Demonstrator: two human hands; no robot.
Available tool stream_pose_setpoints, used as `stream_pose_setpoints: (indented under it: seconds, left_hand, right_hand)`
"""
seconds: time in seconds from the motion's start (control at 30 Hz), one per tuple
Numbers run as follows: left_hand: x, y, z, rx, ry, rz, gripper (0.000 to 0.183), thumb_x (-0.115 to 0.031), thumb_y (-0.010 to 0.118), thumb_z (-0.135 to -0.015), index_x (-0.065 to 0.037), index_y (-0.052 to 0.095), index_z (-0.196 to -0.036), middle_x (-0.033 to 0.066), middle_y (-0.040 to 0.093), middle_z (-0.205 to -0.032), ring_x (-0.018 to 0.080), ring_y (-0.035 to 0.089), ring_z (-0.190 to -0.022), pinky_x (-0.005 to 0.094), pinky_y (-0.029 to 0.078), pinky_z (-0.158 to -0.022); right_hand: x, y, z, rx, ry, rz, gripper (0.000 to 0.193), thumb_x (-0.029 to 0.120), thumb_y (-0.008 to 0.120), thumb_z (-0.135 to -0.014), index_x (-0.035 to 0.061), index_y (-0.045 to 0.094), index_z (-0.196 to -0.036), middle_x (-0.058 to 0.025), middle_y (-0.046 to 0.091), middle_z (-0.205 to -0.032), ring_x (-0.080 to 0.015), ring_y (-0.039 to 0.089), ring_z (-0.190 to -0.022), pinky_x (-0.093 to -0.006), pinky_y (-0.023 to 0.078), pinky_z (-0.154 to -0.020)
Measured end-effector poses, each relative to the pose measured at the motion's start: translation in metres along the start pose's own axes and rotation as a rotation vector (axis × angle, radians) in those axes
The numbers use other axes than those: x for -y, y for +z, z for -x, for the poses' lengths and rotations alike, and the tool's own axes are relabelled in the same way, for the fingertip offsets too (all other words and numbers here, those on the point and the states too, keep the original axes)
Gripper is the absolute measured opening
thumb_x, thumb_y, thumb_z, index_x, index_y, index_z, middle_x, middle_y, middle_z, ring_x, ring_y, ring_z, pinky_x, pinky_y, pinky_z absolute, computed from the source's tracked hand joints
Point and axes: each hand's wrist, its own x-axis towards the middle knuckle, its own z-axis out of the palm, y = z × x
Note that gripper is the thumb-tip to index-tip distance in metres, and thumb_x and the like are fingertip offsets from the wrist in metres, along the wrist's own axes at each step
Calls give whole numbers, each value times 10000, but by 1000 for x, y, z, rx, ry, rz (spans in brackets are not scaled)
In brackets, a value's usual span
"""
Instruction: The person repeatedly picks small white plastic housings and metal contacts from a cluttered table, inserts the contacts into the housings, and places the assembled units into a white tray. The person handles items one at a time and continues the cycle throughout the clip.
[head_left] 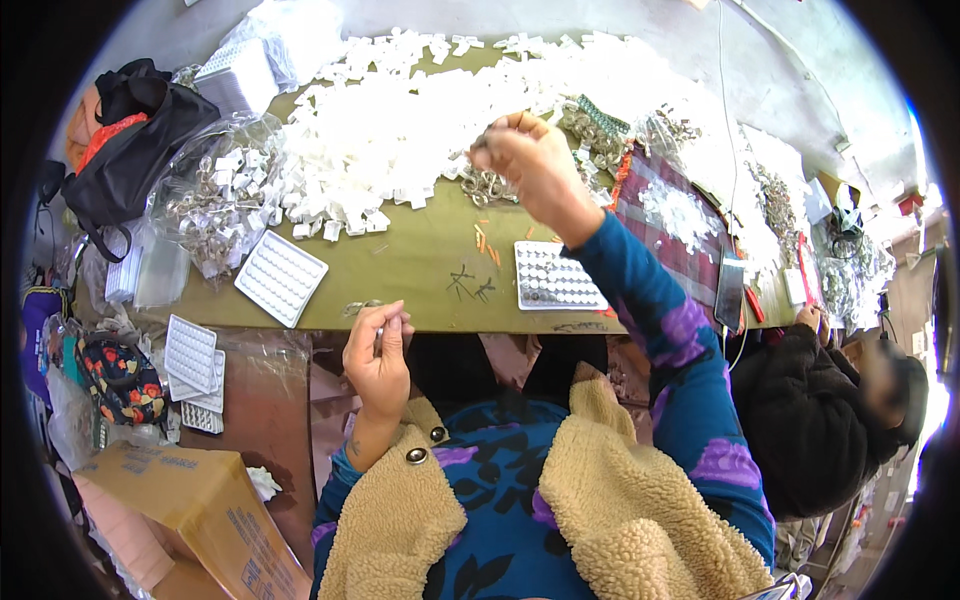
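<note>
My right hand (pixel 545 175) is raised over the table. Its fingertips are pinched round a small greyish thing too blurred to name. Below it lies a heap of metal rings (pixel 487 186), beside a wide spread of small white plastic pieces (pixel 385 130). My left hand (pixel 380 355) is at the table's front edge, fingers curled together. Some ring-like metal pieces (pixel 362 306) show at its fingertips; whether they are held or lie on the table I cannot tell. Between the hands lie thin orange strips (pixel 487 243) and dark scribbled marks (pixel 470 283).
A white dimpled tray (pixel 281 278) lies left on the green tabletop (pixel 420 262), and another tray (pixel 558 272) lies right. Plastic bags of metal pieces (pixel 225 190) and a black bag (pixel 145 150) stand left. A cardboard box (pixel 200 520) is lower left. A co-worker (pixel 815 425) sits at right.
</note>
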Motion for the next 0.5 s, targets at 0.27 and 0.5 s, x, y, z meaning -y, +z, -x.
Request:
stream_pose_setpoints:
  seconds: [0.27,0.5]
  left_hand:
    - [-26,13,10,232,-205,272,190,8,664,-905,53,657,-1090,79,599,-992,131,611,-785,242,539,-705]
    - [-36,25,16,489,-225,109,144,50,675,-881,64,669,-1024,71,629,-958,121,654,-767,236,564,-688]
  right_hand:
    - [-30,23,158,286,-126,839,253,18,676,-871,-4,618,-1116,-67,616,-801,-89,533,-625,-255,452,-561]
    - [-17,2,185,270,48,758,432,2,683,-868,6,522,-1268,-72,623,-810,-72,545,-589,-230,430,-504]
